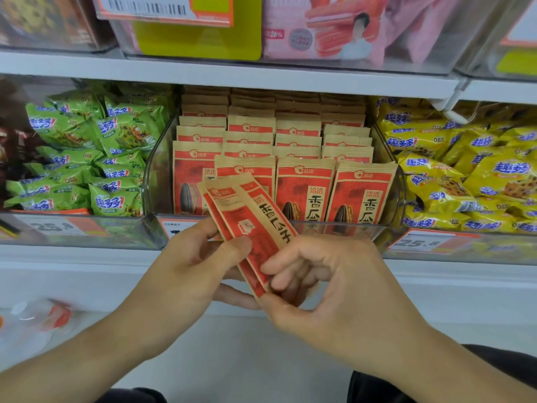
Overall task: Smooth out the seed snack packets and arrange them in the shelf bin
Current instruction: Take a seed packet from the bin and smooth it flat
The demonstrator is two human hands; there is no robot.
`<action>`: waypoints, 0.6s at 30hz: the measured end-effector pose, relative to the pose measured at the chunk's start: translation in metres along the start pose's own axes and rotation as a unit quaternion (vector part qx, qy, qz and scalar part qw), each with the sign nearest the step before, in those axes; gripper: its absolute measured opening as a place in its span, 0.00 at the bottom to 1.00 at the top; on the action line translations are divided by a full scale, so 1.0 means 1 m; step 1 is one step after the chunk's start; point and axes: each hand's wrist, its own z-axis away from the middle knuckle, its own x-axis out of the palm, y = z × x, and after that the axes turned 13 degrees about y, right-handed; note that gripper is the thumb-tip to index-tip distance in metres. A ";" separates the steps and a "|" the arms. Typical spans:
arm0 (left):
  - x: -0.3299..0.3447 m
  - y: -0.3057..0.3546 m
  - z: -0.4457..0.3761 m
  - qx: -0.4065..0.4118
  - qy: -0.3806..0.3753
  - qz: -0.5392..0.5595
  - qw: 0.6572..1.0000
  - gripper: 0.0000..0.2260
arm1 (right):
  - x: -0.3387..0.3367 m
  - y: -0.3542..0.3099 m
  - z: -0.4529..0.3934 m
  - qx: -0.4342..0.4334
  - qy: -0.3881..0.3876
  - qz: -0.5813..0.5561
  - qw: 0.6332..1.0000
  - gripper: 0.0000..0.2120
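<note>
Scanning from the left: green snack packs (pixel 87 158) filled the neighbouring bin, loose and jumbled, apart from the work.
Left hand (pixel 186 266): closed on the held packets (pixel 247 225) — thumb pressed on the printed face near the lower half, fingers curled behind.
Held packets: two or three red-and-kraft seed sachets, fanned slightly and tilted with their tops leaning left, held just in front of the bin's front lip, overlapping the view of the front row.
Shelf bin (pixel 151 181): clear plastic, centre of the shelf, already stocked with upright seed packets (pixel 305 190) in four columns; the second column's front packet sat partly hidden behind the held ones.
Right hand (pixel 322 280): pinching the lower corner of the same fan between thumb and bent fingertips (exactly how many fingers touched it could not be told).
Yellow snack packs (pixel 465 181): heaped in the bin on the right, well clear of both hands.
Risk: the fan looked loosely stacked, so one sachet might slide out from between the hands if the pinch eased while smoothing.
Second risk: pushing the packets in still tilted could knock over the front row — the columns stood close together.
</note>
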 end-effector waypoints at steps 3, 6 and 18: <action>-0.003 -0.005 -0.005 0.040 0.008 -0.011 0.999 0.15 | -0.002 -0.001 -0.003 0.008 0.039 -0.022 0.999 0.09; -0.003 -0.008 -0.005 0.097 -0.037 -0.038 0.994 0.16 | -0.009 0.000 -0.011 -0.001 0.124 -0.004 0.992 0.10; -0.004 -0.009 -0.006 0.123 -0.084 -0.095 0.984 0.14 | -0.028 0.005 -0.022 0.105 0.071 -0.106 0.986 0.07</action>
